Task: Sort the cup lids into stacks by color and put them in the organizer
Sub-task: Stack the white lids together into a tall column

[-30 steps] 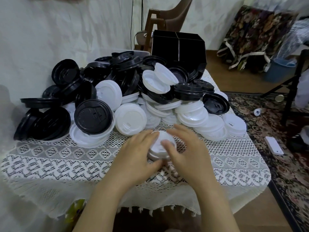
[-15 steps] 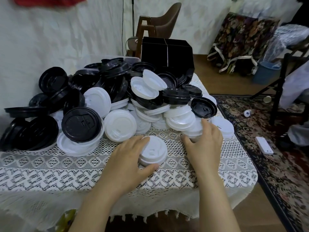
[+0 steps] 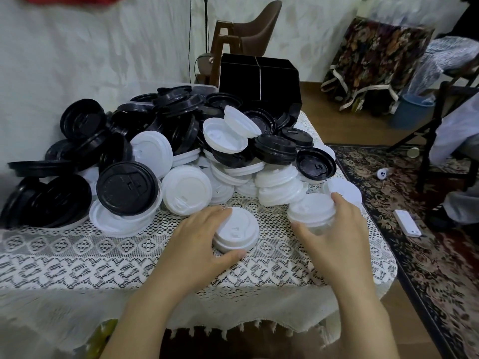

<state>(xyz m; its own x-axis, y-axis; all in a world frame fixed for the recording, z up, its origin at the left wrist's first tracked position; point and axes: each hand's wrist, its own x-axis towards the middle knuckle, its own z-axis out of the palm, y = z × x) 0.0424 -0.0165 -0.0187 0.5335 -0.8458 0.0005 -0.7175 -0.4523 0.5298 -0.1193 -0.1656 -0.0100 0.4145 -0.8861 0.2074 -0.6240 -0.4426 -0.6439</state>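
A big heap of black lids (image 3: 127,187) and white lids (image 3: 186,190) covers the far half of the table. A short stack of white lids (image 3: 239,229) sits on the lace cloth in front of the heap. My left hand (image 3: 199,237) holds this stack, fingers on its left side and thumb under its near edge. My right hand (image 3: 337,229) grips another white lid (image 3: 311,208) to the right, just clear of the heap. The black organizer (image 3: 259,81) stands at the back of the table, behind the heap.
The table wears a white lace cloth (image 3: 90,255); its right edge drops to a patterned rug (image 3: 427,229). A white phone-like device (image 3: 407,223) lies on the rug. A brown chair (image 3: 248,32) stands behind the organizer. A dark chair frame (image 3: 438,130) is at right.
My right hand left the front stack, reached into the right side of the heap and now grips a white lid drawn toward me. My left hand stays on the stack.
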